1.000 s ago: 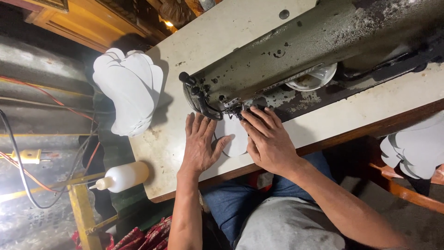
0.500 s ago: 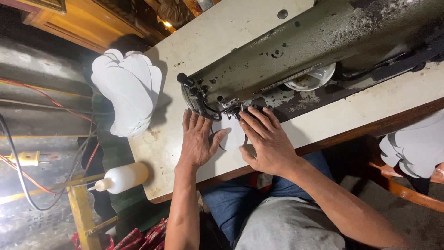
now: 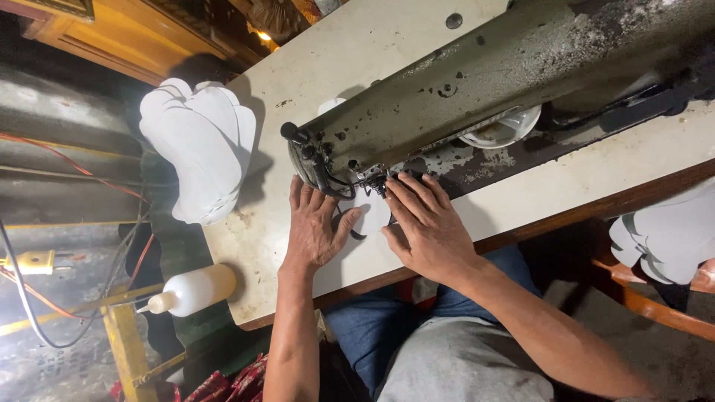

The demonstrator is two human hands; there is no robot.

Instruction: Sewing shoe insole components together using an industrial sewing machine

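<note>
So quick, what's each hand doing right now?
Left hand: open, pressed flat on the white piece by the needle.
Right hand: open, fingers spread flat on the same piece under the sewing machine.

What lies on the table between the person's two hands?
In the head view, a white cut piece lies flat between the left hand and right hand, under the sewing machine's needle end; both hands press on it.

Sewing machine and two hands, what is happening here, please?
A person presses both hands flat on a white piece under the sewing machine needle. The left hand holds it on one side, the right hand on the other. A stack of white pieces lies at the table edge, and a plastic bottle sits below.
</note>
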